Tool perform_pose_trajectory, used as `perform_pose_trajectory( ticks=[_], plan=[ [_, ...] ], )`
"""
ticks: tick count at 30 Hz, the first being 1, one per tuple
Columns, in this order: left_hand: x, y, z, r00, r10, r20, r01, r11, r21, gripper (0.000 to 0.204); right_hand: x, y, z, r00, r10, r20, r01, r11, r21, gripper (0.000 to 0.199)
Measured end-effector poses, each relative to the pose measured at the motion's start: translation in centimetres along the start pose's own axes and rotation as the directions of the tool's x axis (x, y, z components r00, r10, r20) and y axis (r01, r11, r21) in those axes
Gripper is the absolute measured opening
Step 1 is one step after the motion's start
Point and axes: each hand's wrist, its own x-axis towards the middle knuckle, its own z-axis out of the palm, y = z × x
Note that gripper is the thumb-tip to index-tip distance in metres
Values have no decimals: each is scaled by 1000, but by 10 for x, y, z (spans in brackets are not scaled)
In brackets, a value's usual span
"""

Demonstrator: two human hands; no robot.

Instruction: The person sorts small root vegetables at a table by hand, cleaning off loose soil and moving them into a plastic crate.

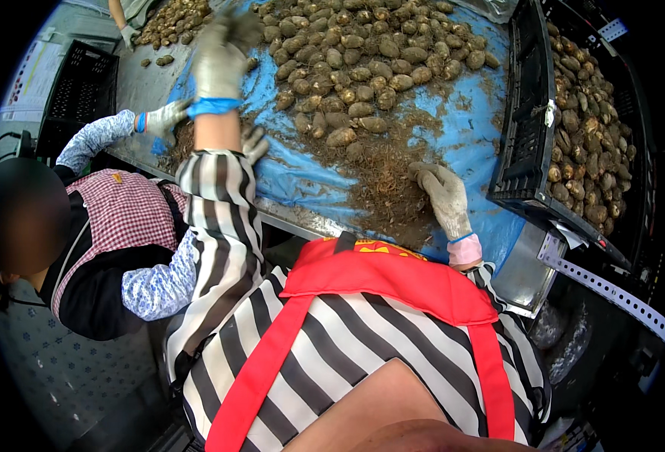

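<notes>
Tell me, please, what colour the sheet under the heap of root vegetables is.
The sheet is blue; the head view shows it best.

The left hand (219, 66) is blurred, and several other things are covered or cut.
The fingers of the left hand are smeared, so I cannot tell whether they grip a tuber; the curled fingertips of the right hand (444, 197) are turned out of sight. The striped sleeve (223, 188) covers the wrist of the co-worker's nearer hand (254, 145), and the co-worker's head (23, 215) is blurred. The upper edge cuts the large tuber pile (362, 71) and the farther person's arm (117, 12). Print on the pale sheet (31, 83) is too small for reading.
</notes>
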Motion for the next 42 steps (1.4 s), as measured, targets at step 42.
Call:
perform_pose_trajectory(
  ticks=[42],
  plan=[
    [-236, -60, 127, 889, -205, 410, -81, 811, 580, 37, 16, -68, 12, 977, -189, -97, 195, 979, 62, 29]
  ],
)
